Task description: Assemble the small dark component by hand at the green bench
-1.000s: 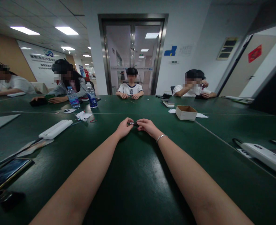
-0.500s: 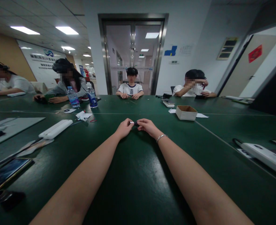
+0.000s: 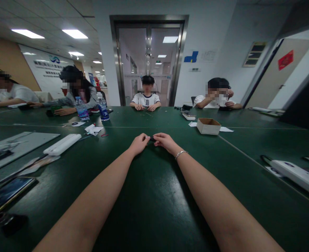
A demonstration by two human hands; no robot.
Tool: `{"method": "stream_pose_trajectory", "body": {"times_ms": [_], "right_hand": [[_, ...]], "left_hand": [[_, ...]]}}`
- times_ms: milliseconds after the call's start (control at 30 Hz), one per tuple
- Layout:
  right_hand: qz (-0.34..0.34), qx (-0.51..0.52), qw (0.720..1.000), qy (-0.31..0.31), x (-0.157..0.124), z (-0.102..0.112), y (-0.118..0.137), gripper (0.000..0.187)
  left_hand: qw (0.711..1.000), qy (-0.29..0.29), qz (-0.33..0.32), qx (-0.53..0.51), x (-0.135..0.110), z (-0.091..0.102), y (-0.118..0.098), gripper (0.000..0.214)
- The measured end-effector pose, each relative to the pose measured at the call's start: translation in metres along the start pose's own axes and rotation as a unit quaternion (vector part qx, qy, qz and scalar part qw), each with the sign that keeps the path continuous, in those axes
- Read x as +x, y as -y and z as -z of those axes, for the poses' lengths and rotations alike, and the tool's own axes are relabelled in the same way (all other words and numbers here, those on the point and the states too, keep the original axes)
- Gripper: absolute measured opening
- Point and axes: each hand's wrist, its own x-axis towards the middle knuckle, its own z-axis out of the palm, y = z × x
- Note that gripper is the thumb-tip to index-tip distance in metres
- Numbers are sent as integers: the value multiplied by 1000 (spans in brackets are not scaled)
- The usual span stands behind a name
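Observation:
Both arms reach out over the green table [image 3: 141, 196], and the hands meet near its middle. My left hand [image 3: 139, 144] is closed in a pinch at the left end of a small dark object [image 3: 152, 139]. My right hand [image 3: 165, 142], with a silver bracelet [image 3: 181, 154] at the wrist, pinches the right end of it. The object is too small and too covered by fingers to name. Only a short dark stretch shows between the fingertips.
At left lie a white power strip [image 3: 62, 144], a phone [image 3: 11, 192] and a grey board [image 3: 25, 143]. Two bottles [image 3: 103, 109] and paper scraps [image 3: 93, 129] stand and lie beyond. A small open box [image 3: 208, 126] and another power strip [image 3: 298, 176] are at right. Several people sit opposite.
My hands have hardly moved; the bright glint at my left fingertips has faded. At far left, the grey board has slid right, and a person's arm there has stretched outward.

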Motion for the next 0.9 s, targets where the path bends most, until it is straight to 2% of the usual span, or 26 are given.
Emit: {"method": "stream_pose_trajectory", "body": {"times_ms": [167,267,433,500,567,667,733,800,833,900], "right_hand": [[5,-28,998,48,-1,2,0,15],[18,-94,993,66,0,0,0,15],[26,-201,976,76,-3,-2,6,14],[5,-162,983,87,-8,-2,11,14],[-26,-66,992,105,-15,-2,16,23],[-57,19,990,130,-20,-10,18,29],[-53,0,992,115,-21,-18,16,21],[-41,-34,994,91,-21,-24,14,13],[-35,-49,995,84,-24,-25,13,10],[-27,-74,993,90,-35,-22,13,6]], "left_hand": [[999,-6,7,-47,2,0,1,29],[998,-10,0,-64,1,2,-1,31],[999,15,-23,-22,-3,5,-12,31],[999,27,-29,-5,-4,5,-15,30],[999,40,-29,0,-5,4,-16,29],[998,57,-20,4,-4,4,-16,27],[997,62,-13,41,-4,7,-20,24],[989,82,-19,122,-6,14,-31,22],[979,104,-30,175,-8,20,-39,22],[940,174,-59,287,-19,37,-61,25]]}}
